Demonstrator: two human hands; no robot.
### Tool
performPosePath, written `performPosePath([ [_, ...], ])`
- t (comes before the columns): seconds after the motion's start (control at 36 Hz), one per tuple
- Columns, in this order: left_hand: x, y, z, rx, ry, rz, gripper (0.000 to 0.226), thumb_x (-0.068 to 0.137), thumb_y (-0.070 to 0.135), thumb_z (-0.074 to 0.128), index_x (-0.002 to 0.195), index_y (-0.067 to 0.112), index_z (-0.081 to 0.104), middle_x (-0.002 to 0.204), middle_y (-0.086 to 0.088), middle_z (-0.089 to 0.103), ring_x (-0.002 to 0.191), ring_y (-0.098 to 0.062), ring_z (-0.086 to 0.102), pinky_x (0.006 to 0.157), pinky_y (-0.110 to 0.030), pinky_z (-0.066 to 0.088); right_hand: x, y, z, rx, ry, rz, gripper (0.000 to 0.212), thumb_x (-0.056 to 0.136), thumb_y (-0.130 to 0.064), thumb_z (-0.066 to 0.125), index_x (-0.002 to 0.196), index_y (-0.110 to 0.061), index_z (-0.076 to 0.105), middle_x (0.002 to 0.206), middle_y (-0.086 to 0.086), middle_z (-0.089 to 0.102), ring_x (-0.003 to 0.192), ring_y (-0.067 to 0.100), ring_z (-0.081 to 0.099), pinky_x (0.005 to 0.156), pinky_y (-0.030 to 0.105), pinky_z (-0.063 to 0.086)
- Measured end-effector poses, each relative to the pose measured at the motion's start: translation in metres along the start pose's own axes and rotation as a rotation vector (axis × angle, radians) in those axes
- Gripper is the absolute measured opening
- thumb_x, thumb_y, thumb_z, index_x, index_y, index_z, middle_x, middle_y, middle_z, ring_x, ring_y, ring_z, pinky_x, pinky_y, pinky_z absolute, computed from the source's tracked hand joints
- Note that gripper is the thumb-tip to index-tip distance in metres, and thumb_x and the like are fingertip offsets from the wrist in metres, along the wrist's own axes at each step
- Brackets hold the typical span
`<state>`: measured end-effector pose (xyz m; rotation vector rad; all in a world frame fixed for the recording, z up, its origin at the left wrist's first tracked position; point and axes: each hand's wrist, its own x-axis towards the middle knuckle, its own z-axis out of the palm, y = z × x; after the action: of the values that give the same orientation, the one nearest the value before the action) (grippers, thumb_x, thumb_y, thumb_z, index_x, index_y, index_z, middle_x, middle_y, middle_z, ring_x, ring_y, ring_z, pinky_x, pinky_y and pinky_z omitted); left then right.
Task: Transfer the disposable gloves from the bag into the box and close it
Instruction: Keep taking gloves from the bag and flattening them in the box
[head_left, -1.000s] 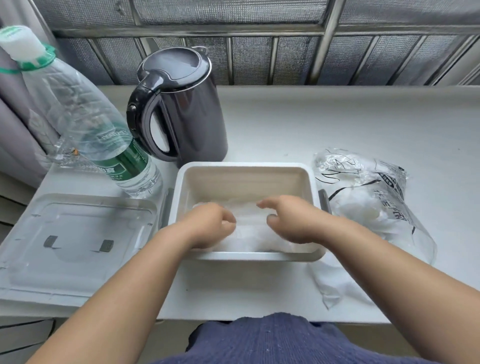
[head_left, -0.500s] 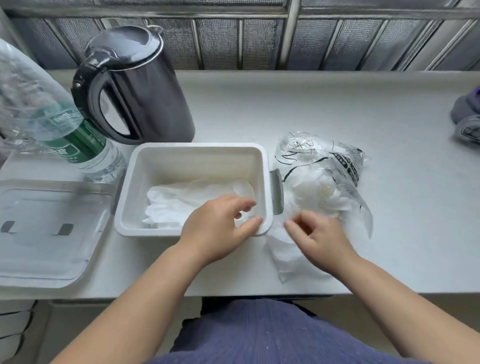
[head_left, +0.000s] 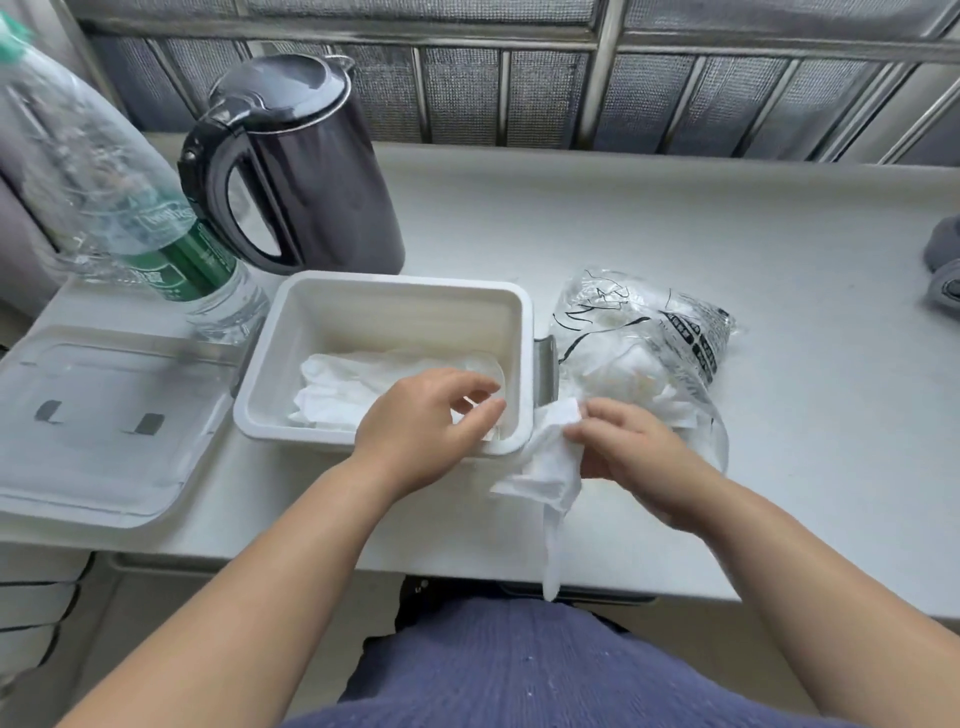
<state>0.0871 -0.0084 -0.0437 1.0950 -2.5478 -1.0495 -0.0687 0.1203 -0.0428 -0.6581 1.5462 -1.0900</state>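
Right hand (head_left: 634, 457) pinches 1 glove (head_left: 550, 467) at 4 o'clock of the box (head_left: 405, 322); left hand (head_left: 426, 421), loosely curled and empty, over the box.

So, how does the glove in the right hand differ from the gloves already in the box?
The held glove is outside the white box, pinched by the right hand; the boxed gloves lie on its floor. The held glove is bunched and hangs past the edge of the table; the boxed gloves are spread flat. Both are thin, white and crumpled.
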Motion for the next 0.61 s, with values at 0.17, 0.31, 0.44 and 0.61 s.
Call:
performPosePath([
  [0.17, -0.009, 0.016, -0.010, -0.484, -0.055, -0.061, 0.025, 0.089, 0.048, 0.052, 0.098, 0.033, 0.069, 0.098, 0.010, 0.071, 0.096, -0.003, 0.062, 0.086, -0.024, 0.048, -0.003, -0.050, -0.004, 0.544, -0.141, -0.049, 0.034, 0.069, -0.012, 0.049, 0.101, -0.004, 0.056, 0.076, 0.013, 0.062, 0.063, 0.023, 0.061, 0.059, 0.030, 0.049],
  [0.31, -0.009, 0.030, -0.016, -0.875, -0.224, -0.197, 0.034, 0.085, 0.054, 0.053, 0.104, 0.032, 0.071, 0.105, 0.005, 0.071, 0.097, -0.010, 0.064, 0.102, -0.044, 0.045, -0.004, -0.069, 0.006, 0.738, -0.303, -0.033, 0.042, 0.072, -0.018, 0.041, 0.096, 0.000, 0.070, 0.088, 0.015, 0.068, 0.078, 0.024, 0.067, 0.064, 0.026, 0.054],
  [0.44, -0.006, 0.033, -0.024, -1.161, -0.312, -0.292, 0.016, 0.093, 0.022, 0.055, 0.104, 0.018, 0.066, 0.083, 0.007, 0.070, 0.074, -0.007, 0.065, 0.069, -0.024, 0.052, 0.006, -0.072, 0.019, 0.562, -0.161, -0.011, 0.025, 0.086, -0.006, 0.039, 0.100, 0.002, 0.058, 0.074, 0.009, 0.063, 0.062, 0.017, 0.059, 0.056, 0.024, 0.047],
  [0.61, -0.002, 0.021, -0.035, -1.243, -0.110, -0.217, 0.019, 0.084, 0.004, 0.062, 0.101, 0.010, 0.068, 0.088, -0.003, 0.071, 0.080, -0.014, 0.066, 0.075, -0.026, 0.054, 0.020, -0.060, 0.029, -0.023, 0.338, -0.127, 0.020, 0.088, -0.017, 0.059, 0.107, -0.021, 0.053, 0.092, -0.003, 0.057, 0.076, 0.010, 0.057, 0.067, 0.024, 0.050],
])
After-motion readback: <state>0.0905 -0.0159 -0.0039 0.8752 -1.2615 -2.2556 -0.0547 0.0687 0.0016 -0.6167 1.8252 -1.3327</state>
